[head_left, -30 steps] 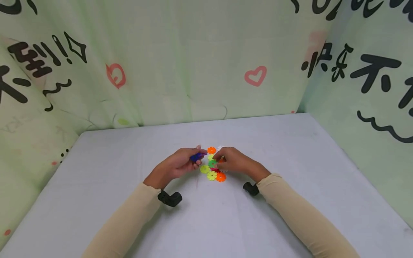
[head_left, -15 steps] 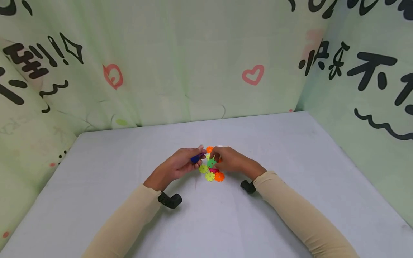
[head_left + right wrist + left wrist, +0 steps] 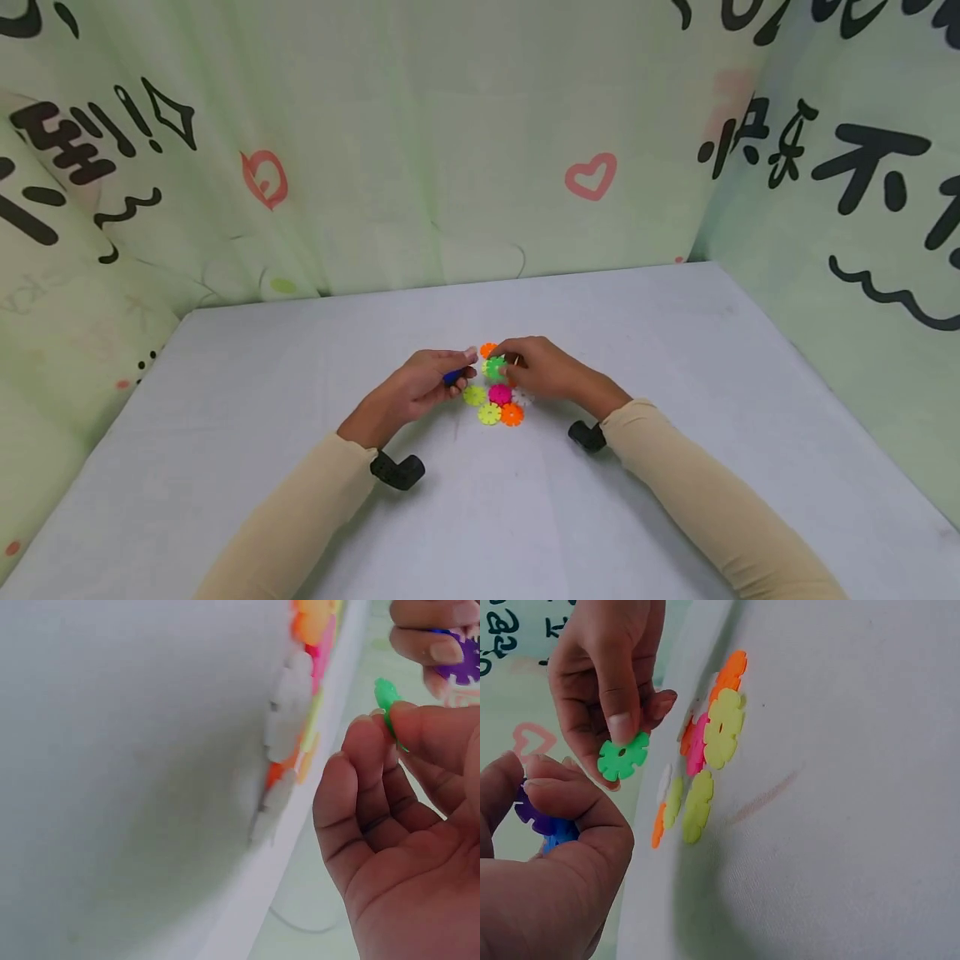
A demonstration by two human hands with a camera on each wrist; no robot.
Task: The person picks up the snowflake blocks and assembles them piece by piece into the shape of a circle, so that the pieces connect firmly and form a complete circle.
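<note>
Two notched flower discs, one purple (image 3: 534,811) and one blue (image 3: 561,835), are held by the left hand (image 3: 416,387), left of the pink flower disc (image 3: 500,394) on the counter (image 3: 480,517). Its fingers pinch the purple rim, probably to leave the slots exposed, and curl beside the blue; I cannot tell whether the pair is joined. The left forearm (image 3: 277,517) slants in from the near side. Just left of the pink disc lies a yellow disc (image 3: 474,395); beyond it, an orange disc (image 3: 488,351); nearer, a lime-yellow disc (image 3: 490,413). Raised slightly beyond the pink disc is a green flower disc (image 3: 624,757), edge-pinched in a narrow grip, likely so its notches stay uncovered. Near-right of the pink disc sits another orange one (image 3: 512,415); right of it, a whitish disc (image 3: 522,397). The right hand (image 3: 547,367) reaches in from the pink disc's right, fingers bent downward.
</note>
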